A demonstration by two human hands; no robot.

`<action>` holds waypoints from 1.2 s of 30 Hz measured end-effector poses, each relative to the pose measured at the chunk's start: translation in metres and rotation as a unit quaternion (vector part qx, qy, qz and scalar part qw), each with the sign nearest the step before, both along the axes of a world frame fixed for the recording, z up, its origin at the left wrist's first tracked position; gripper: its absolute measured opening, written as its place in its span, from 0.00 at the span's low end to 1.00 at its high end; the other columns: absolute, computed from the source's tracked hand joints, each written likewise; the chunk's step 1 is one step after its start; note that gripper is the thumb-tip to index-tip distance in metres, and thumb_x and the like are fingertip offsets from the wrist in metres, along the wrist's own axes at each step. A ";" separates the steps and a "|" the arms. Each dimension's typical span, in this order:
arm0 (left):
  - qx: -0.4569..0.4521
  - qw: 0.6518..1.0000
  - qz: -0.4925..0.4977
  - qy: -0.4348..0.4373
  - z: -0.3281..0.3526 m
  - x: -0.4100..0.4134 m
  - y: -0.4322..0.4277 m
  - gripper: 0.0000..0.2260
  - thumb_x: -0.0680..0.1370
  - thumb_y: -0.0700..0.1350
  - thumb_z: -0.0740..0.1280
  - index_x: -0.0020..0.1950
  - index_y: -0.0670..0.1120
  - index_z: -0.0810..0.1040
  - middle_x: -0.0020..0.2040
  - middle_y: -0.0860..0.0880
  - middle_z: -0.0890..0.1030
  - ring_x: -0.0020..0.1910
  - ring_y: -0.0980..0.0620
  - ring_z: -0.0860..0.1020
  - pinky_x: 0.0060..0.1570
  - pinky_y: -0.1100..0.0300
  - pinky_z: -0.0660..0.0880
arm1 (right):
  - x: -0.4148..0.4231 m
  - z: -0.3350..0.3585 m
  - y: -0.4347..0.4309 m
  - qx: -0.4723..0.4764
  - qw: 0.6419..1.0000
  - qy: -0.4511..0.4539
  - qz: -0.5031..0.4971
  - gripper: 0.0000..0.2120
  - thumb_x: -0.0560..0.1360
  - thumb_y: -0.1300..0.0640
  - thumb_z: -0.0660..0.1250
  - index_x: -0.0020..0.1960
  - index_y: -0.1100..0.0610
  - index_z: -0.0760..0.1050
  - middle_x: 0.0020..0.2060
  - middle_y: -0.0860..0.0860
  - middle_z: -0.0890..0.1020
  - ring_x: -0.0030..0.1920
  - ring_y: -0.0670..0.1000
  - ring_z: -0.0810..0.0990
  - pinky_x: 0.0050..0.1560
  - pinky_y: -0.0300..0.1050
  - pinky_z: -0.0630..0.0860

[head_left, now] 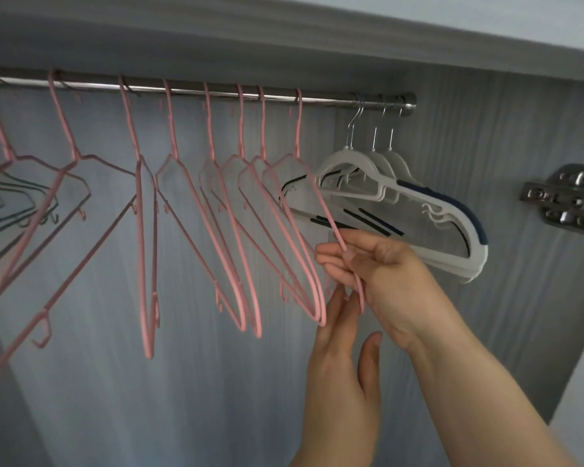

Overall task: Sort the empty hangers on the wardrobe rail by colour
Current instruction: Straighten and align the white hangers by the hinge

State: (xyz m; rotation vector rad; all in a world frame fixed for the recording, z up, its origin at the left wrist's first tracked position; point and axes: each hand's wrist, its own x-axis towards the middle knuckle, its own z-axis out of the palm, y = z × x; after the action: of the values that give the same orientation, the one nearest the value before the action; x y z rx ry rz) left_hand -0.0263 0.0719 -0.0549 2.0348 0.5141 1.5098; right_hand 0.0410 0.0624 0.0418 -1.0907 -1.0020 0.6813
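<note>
Overhead, our right hand (378,264) has a pinch grip on the last pink hanger (297,136), whose long axis slants up-left from the grip to the rail (216,92). Our left hand (341,348) hovers just below, fingers straight, holding nothing.

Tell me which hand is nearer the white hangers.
Right. Right hand sits just below the white hangers, pinching a pink hanger; left hand is farther down, beneath the right.

Quick tally: eight pink hangers (297,129) on the one rail (189,91), three white ones (478,254) at the right end, some dark wire ones (21,187) far left, too overlapped to count.
</note>
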 end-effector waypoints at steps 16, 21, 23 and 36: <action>-0.107 0.993 -0.034 -0.022 -0.017 -0.002 -0.009 0.34 0.64 0.58 0.61 0.63 0.76 0.46 0.67 0.71 0.57 0.65 0.71 0.63 0.61 0.74 0.64 | 0.007 0.015 -0.023 -0.048 0.912 -0.336 -0.228 0.12 0.76 0.58 0.62 0.59 0.53 0.75 0.43 0.47 0.82 0.45 0.48 0.81 0.48 0.40 0.76; -0.187 0.980 -0.062 0.022 -0.036 0.014 -0.009 0.37 0.53 0.75 0.63 0.55 0.83 0.45 0.66 0.64 0.60 0.62 0.71 0.65 0.62 0.72 0.65 | 0.048 0.034 -0.027 -0.038 0.750 -0.493 -0.439 0.16 0.71 0.63 0.66 0.58 0.56 0.76 0.55 0.58 0.77 0.54 0.61 0.73 0.53 0.48 0.70; -0.161 0.982 -0.076 0.069 -0.036 0.020 -0.011 0.35 0.55 0.79 0.50 0.60 0.79 0.41 0.70 0.60 0.58 0.67 0.68 0.60 0.67 0.67 0.59 | 0.062 0.027 -0.015 -0.107 0.721 -0.528 -0.436 0.22 0.70 0.63 0.67 0.64 0.56 0.72 0.58 0.60 0.74 0.57 0.62 0.70 0.54 0.51 0.69; -0.095 0.989 -0.110 0.010 0.025 0.056 0.006 0.21 0.76 0.45 0.64 0.66 0.58 0.61 0.62 0.61 0.66 0.62 0.57 0.68 0.60 0.65 0.68 | 0.063 0.021 -0.003 -0.034 0.659 -0.618 -0.427 0.14 0.68 0.66 0.67 0.54 0.63 0.77 0.41 0.62 0.81 0.43 0.63 0.78 0.41 0.51 0.78</action>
State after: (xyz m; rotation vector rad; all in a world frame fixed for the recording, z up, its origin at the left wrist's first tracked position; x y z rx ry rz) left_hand 0.0301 0.0783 -0.0302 1.8930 0.4089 1.2630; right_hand 0.1038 0.0599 0.0623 -1.9309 -1.3359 -1.0091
